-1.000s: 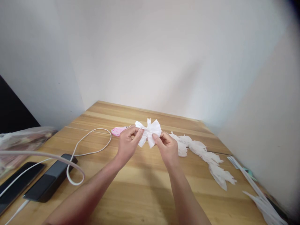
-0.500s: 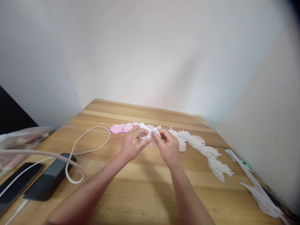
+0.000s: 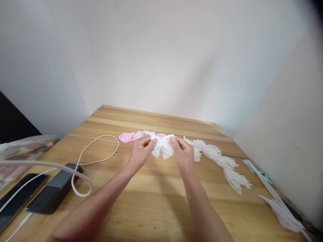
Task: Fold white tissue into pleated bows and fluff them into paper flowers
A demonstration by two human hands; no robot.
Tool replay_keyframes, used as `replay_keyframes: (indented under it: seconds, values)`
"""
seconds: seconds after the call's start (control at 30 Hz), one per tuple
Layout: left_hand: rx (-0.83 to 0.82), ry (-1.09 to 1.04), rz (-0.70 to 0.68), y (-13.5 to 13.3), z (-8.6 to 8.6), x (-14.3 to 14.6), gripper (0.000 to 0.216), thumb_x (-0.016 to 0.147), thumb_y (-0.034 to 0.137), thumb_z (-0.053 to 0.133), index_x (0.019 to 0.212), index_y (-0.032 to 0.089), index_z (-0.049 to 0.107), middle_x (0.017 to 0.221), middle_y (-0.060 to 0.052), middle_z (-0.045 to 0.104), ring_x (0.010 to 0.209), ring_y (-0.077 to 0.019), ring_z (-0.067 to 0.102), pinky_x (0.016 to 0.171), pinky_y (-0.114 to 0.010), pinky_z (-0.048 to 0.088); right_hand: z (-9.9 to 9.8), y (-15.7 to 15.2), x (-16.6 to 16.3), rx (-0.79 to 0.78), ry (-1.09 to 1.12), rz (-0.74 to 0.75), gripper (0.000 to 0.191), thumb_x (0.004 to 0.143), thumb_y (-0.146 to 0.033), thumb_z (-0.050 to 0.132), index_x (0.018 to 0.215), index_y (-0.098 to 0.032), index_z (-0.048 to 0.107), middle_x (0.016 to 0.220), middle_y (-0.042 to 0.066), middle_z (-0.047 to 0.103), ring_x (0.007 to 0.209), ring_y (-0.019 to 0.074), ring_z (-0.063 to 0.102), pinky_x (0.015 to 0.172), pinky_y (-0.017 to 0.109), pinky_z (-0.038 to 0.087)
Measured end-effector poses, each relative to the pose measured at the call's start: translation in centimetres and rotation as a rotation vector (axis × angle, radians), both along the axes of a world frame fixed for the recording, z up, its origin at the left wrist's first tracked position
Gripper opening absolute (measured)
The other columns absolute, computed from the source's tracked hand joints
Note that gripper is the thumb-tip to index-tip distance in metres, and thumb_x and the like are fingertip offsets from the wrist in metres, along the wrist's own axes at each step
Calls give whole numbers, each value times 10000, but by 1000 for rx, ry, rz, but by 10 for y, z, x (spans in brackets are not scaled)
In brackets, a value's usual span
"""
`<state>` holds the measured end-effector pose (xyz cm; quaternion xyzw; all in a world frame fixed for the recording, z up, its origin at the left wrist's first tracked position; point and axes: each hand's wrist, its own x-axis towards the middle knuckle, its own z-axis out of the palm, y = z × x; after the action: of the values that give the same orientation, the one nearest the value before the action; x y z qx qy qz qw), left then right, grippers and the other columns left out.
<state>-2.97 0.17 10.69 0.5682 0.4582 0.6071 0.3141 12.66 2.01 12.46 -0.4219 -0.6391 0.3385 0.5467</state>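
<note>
I had a white paper bow [image 3: 163, 148] in the middle of the frame, held up over the worktop [image 3: 141, 208]. My left hand [image 3: 141, 150] had its thumb and fingers pinched on the bow's left side. My right hand [image 3: 185, 153] pinched the right side the same way. The bow was bunched up in the middle and wider at both sides. Behind it lay some pink paper pieces [image 3: 126, 137], going off to the left. A line of crinkly white paper pieces [image 3: 214, 154] ran down to the right, starting near my right hand. At the lower left were a black box [image 3: 54, 190], a phone [image 3: 22, 188] and a loopy white cable [image 3: 45, 163].
</note>
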Motion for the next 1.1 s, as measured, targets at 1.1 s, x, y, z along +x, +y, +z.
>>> replay_keyframes:
  seconds: [1.1]
  values:
    - [96, 208, 3, -4, 4, 1, 382, 752, 380, 685, 1072, 185, 611, 1003, -67, 634, 838, -176, 581, 668, -246, 461, -1, -4, -4, 55, -129, -53, 97, 800, -291, 606, 838, -202, 612, 746, -15, 621, 675, 140, 559, 638, 250, 443]
